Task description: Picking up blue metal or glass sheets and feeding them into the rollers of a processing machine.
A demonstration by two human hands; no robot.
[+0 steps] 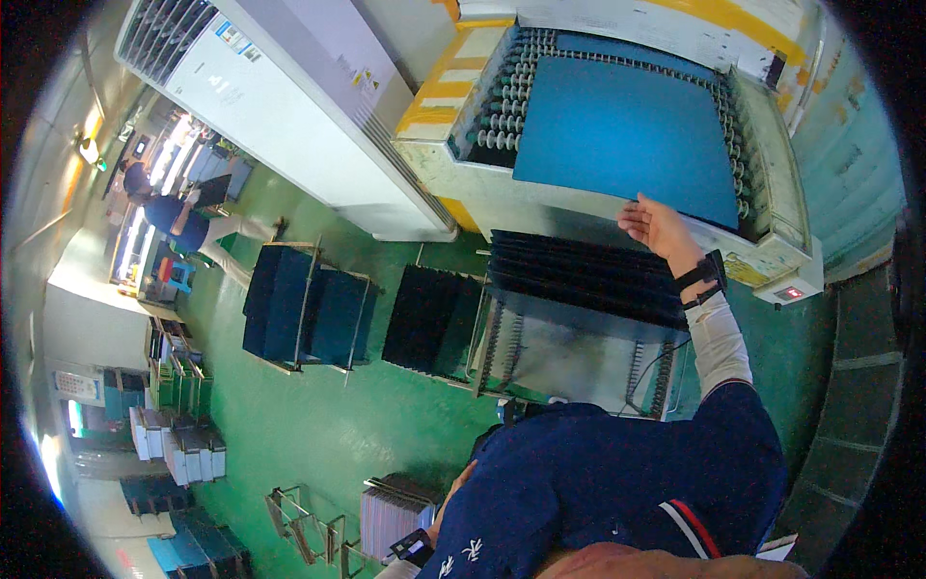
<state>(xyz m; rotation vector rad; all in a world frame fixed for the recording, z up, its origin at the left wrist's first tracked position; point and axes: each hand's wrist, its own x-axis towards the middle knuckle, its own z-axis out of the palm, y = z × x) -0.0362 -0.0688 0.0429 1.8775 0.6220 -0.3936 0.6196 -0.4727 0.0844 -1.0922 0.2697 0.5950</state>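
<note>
A flat blue panel (627, 135) lies on the rollers of a conveyor machine (569, 198), its near edge reaching over the machine's front. At that edge is my right hand (661, 230), fingers loosely bent and apart, one fingertip at or just touching the panel. The fingers do not wrap round it. My left hand (451, 502) shows only in part beside my body, near a rack of upright thin panels (391, 516); its fingers are hidden. Below my right hand, a row of dark panels (579, 280) stands on a metal rack (550, 347).
More dark panels stand in a rack (434, 318) and on a trolley (309, 309) to the left. A tall white cabinet unit (280, 106) rises beside the machine. Another person (178, 217) works far left. An unloaded metal frame (309, 526) stands on the green floor (289, 425).
</note>
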